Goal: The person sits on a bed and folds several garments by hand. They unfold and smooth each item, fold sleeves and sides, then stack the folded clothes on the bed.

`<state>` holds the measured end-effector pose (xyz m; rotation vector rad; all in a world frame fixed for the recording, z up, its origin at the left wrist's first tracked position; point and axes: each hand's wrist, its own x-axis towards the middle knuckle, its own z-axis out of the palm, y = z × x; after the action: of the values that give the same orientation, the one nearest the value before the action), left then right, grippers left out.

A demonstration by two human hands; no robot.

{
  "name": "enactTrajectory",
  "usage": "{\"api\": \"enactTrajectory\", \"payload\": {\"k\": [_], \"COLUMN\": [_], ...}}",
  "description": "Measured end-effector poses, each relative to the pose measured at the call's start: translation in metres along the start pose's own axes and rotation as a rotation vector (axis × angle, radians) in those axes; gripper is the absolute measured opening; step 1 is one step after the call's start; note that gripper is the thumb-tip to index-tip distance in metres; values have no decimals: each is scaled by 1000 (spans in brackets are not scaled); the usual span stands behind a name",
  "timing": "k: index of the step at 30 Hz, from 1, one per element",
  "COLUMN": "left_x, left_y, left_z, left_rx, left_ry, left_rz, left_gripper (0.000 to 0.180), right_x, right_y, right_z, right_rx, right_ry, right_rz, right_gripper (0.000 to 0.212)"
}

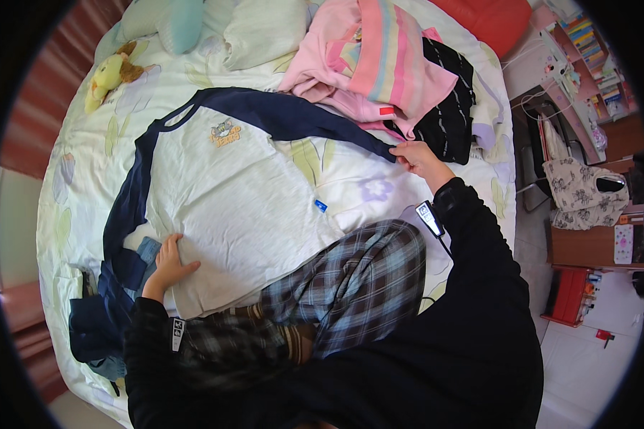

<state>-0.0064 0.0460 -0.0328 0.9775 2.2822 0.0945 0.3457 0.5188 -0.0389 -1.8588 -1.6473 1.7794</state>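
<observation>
Closest to us is our own black top (436,336), its sleeves reaching forward over our crossed legs in plaid trousers (365,279). Before us a long-sleeved shirt (222,214), pale in the body and navy in the sleeves, lies spread on the flowered bedsheet (70,168), front up, its neck away from us and its hem against our trousers. With our right hand (406,154) we pinch the cuff of the sleeve on our right between thumb and fingers, that sleeve stretched out sideways. Our left hand (170,268) rests on the shirt near its lower left side, thumb spread from the fingers, palm down; we cannot tell whether any cloth is gathered under it. A small blue tag (320,206) shows at the shirt's right edge, and a cartoon print (224,131) sits on its chest. Just beyond the outstretched sleeve we see a pink striped cloth (386,50) heaped over black clothing (454,107). Well apart, a yellow plush toy (107,80) lies at the far left.
</observation>
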Motion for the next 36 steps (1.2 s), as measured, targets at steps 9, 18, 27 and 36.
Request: {"api": "enactTrajectory", "payload": {"k": [9, 18, 27, 36], "left_x": [7, 7, 9, 11], "left_y": [-3, -3, -7, -8], "left_z": [11, 12, 14, 16], "left_rx": [17, 26, 18, 15], "left_ry": [85, 115, 135, 138], "left_rz": [6, 8, 18, -8], "left_gripper": [81, 79, 78, 77], "right_x": [-22, -65, -20, 7], "right_y": [-8, -67, -103, -108], "right_z": [2, -5, -31, -47], "right_rx": [554, 311, 279, -708], "right_ry": [-323, 3, 76, 583], "right_rz": [100, -738, -713, -847], "right_gripper": [18, 25, 36, 54]}}
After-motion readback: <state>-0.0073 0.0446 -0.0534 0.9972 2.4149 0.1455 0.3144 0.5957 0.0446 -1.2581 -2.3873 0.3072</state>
